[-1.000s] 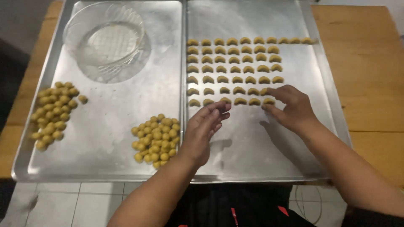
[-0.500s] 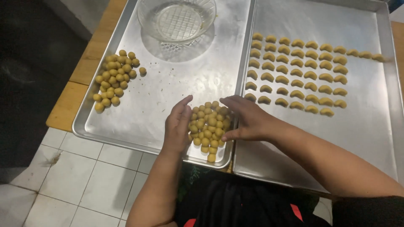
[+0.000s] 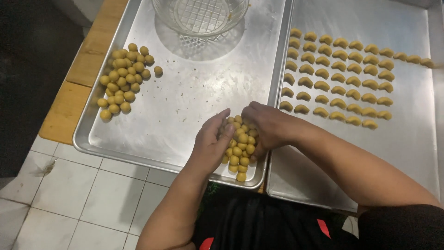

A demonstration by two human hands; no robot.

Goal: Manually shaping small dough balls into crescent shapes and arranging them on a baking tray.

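nearest you, your left hand (image 3: 210, 143) and right hand (image 3: 266, 127) cup a small pile of yellow dough balls (image 3: 240, 148) from either side, at the near right corner of the left tray (image 3: 194, 106). your left fingers (image 3: 221, 121) are loosely curved and together, pressed against the pile's left edge. your right fingers curl over the pile's top and right side, thumb low by the tray rim; whether either hand has actually pinched up a ball, you cannot tell, since the fingertips are hidden among the balls. a few balls spill out toward you below the hands, the nearest one almost at the rim.

just right of the pile, the right tray (image 3: 407, 153) butts against the left one. beyond your right hand it carries rows of crescent-shaped dough pieces (image 3: 342, 76), laid in neat lines, with a single line trailing off to the far right.

further left on the left tray sits a second, bigger heap of balls (image 3: 122, 81), well apart from your hands. at the far end stands a clear glass bowl (image 3: 201, 16) with a gridded base. both trays rest on a wooden desk (image 3: 69, 109), over a white tiled floor (image 3: 74, 203).
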